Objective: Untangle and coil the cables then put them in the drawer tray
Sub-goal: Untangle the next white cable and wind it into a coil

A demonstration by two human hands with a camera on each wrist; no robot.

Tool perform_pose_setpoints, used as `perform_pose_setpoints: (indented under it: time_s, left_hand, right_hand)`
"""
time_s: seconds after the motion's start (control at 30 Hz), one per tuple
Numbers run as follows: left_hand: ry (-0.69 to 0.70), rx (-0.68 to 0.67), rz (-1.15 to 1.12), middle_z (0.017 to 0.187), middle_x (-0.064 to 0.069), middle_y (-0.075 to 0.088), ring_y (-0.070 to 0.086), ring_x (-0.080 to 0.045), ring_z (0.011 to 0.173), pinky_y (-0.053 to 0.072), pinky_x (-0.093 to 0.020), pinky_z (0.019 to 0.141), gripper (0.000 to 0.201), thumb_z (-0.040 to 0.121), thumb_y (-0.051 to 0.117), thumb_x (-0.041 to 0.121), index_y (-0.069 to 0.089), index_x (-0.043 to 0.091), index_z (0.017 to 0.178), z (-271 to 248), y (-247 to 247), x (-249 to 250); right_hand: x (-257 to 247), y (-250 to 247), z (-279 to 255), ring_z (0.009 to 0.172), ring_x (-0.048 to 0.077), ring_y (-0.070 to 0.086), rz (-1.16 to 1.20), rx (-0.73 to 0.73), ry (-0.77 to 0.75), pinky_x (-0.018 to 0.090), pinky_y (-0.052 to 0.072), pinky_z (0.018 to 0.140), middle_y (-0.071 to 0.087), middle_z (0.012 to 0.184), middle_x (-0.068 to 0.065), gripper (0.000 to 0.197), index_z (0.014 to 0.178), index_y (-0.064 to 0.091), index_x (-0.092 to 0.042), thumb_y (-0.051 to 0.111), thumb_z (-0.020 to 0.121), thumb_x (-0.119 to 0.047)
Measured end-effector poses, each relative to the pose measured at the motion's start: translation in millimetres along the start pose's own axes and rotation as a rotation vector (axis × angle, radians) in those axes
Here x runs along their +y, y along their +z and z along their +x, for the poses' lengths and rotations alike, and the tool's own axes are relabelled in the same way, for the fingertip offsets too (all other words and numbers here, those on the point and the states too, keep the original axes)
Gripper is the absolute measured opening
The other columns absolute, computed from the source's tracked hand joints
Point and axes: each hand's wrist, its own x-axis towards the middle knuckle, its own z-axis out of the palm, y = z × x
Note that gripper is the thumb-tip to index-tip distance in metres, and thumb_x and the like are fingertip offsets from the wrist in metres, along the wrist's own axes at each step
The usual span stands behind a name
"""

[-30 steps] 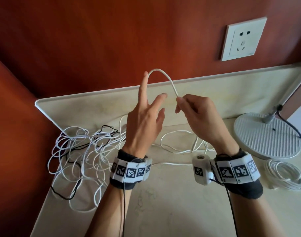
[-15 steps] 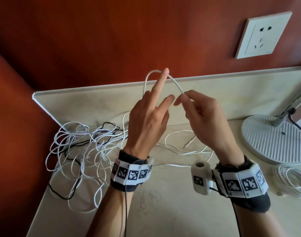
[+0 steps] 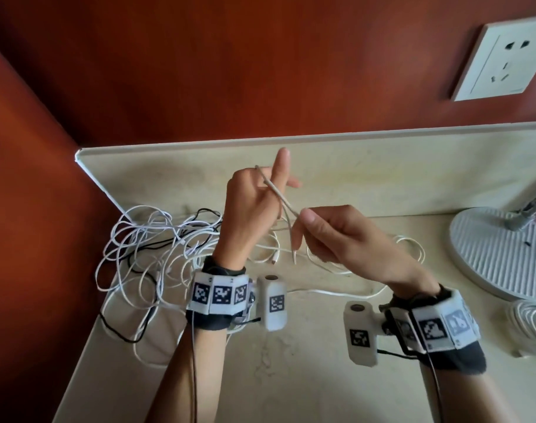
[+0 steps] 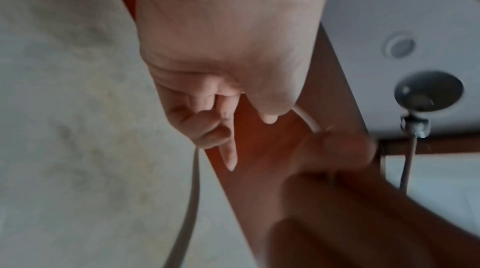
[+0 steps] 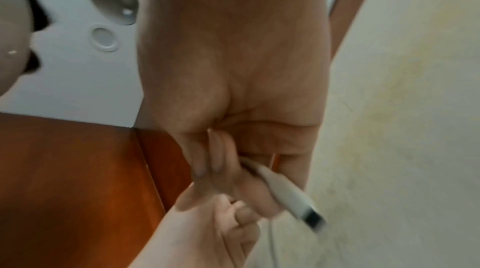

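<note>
Two hands are working above a counter point(image 3: 291, 377): the left hand point(image 3: 251, 215) is holding a white cable point(image 3: 279, 196) looped over its fingers, and the right hand point(image 3: 346, 239) is pinching it, plug end point(image 3: 294, 254) hanging downward. A tangle of cables point(image 3: 157, 248) is lying behind at left. Both wrist views are blurring; no readable writing.

White cable point(image 3: 280, 199), smooth matt plastic sheath, with a glossy metal plug tip point(image 5: 314, 219) below the right hand point(image 3: 349, 239). Countertop point(image 3: 306, 377) under both hands: pale polished stone, faintly mottled. Wall point(image 3: 199, 56) beyond the left hand point(image 3: 251, 215): reddish-brown wood-look panel, satin finish.
</note>
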Motion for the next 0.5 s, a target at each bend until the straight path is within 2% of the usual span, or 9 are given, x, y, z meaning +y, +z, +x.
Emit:
perform_pose_setpoints:
  time_s: [0.1, 0.17, 0.2, 0.23, 0.3, 0.33, 0.37, 0.4, 0.5]
  left_hand:
    - [-0.024, -0.143, -0.226, 0.059, -0.010, 0.052, 0.048, -0.023, 0.051, 0.037, -0.034, 0.052, 0.060, 0.103, 0.042, 0.058, 0.081, 0.013, 0.095, -5.0, -5.8, 7.5]
    - [0.029, -0.259, -0.293, 0.072, -0.024, 0.051, 0.037, -0.032, 0.054, 0.029, -0.043, 0.051, 0.061, 0.097, 0.045, 0.059, 0.078, 0.010, 0.112, -7.4, -9.5, 7.3]
    - [0.046, -0.296, -0.322, 0.078, -0.027, 0.052, 0.033, -0.036, 0.056, 0.026, -0.045, 0.050, 0.064, 0.093, 0.046, 0.060, 0.075, 0.010, 0.119, -8.0, -10.6, 7.2]
    - [0.051, -0.309, -0.352, 0.082, -0.024, 0.055, 0.031, -0.036, 0.057, 0.024, -0.045, 0.050, 0.070, 0.090, 0.049, 0.064, 0.072, 0.009, 0.125, -8.0, -11.2, 6.7]
    - [0.019, -0.264, -0.401, 0.085, -0.012, 0.062, 0.030, -0.028, 0.058, 0.022, -0.041, 0.050, 0.084, 0.080, 0.057, 0.076, 0.069, 0.011, 0.132, -6.4, -9.1, 5.8]
    - [0.000, -0.229, -0.406, 0.086, -0.019, 0.062, 0.031, -0.026, 0.059, 0.023, -0.037, 0.050, 0.086, 0.077, 0.059, 0.079, 0.070, 0.014, 0.132, -5.4, -7.1, 5.3]
    - [-0.011, -0.199, -0.398, 0.090, -0.032, 0.060, 0.033, -0.024, 0.059, 0.026, -0.034, 0.050, 0.084, 0.076, 0.059, 0.080, 0.071, 0.016, 0.130, -5.2, -4.7, 4.8]
    - [-0.020, -0.168, -0.383, 0.092, -0.038, 0.059, 0.035, -0.023, 0.059, 0.030, -0.031, 0.051, 0.079, 0.078, 0.059, 0.077, 0.072, 0.017, 0.129, -5.0, -2.2, 3.7]
    - [-0.072, -0.075, -0.385, 0.098, -0.040, 0.061, 0.040, -0.019, 0.055, 0.036, -0.026, 0.055, 0.062, 0.088, 0.056, 0.064, 0.075, 0.014, 0.120, -5.5, 1.6, 2.9]
  right_hand:
    - [10.2, -3.0, 2.2, 0.047, 0.008, 0.032, 0.076, -0.078, 0.020, 0.019, 0.034, 0.053, 0.033, 0.053, -0.003, 0.050, 0.075, 0.058, -0.003, 0.041, 0.109, -0.036]
    - [14.1, -8.1, 0.6, 0.049, 0.012, 0.031, 0.099, -0.114, 0.062, 0.023, 0.034, 0.055, 0.032, 0.054, -0.001, 0.052, 0.071, 0.055, -0.004, 0.046, 0.107, -0.040]
    - [14.6, -11.0, -0.8, 0.050, 0.014, 0.031, 0.100, -0.122, 0.087, 0.023, 0.034, 0.055, 0.032, 0.054, 0.000, 0.054, 0.070, 0.055, -0.003, 0.049, 0.106, -0.042]
    - [14.6, -13.5, -1.9, 0.050, 0.015, 0.031, 0.098, -0.120, 0.107, 0.023, 0.034, 0.054, 0.033, 0.054, 0.002, 0.055, 0.069, 0.055, -0.001, 0.051, 0.105, -0.043]
    - [12.5, -17.6, -4.1, 0.049, 0.018, 0.027, 0.094, -0.100, 0.132, 0.024, 0.030, 0.051, 0.031, 0.054, 0.006, 0.055, 0.068, 0.057, -0.001, 0.052, 0.104, -0.042]
    - [12.2, -19.2, -4.5, 0.049, 0.018, 0.024, 0.089, -0.085, 0.140, 0.024, 0.027, 0.049, 0.028, 0.054, 0.007, 0.053, 0.068, 0.059, -0.003, 0.052, 0.103, -0.042]
    - [12.6, -21.2, -4.7, 0.050, 0.020, 0.022, 0.080, -0.069, 0.144, 0.025, 0.025, 0.048, 0.026, 0.054, 0.008, 0.052, 0.068, 0.061, -0.005, 0.052, 0.103, -0.042]
    - [13.6, -23.4, -4.9, 0.051, 0.021, 0.020, 0.072, -0.056, 0.148, 0.026, 0.023, 0.048, 0.025, 0.056, 0.010, 0.051, 0.070, 0.065, -0.005, 0.052, 0.103, -0.043]
    - [19.7, -29.3, -7.0, 0.056, 0.023, 0.016, 0.125, -0.074, 0.167, 0.027, 0.021, 0.050, 0.020, 0.062, 0.011, 0.046, 0.087, 0.075, -0.005, 0.051, 0.105, -0.041]
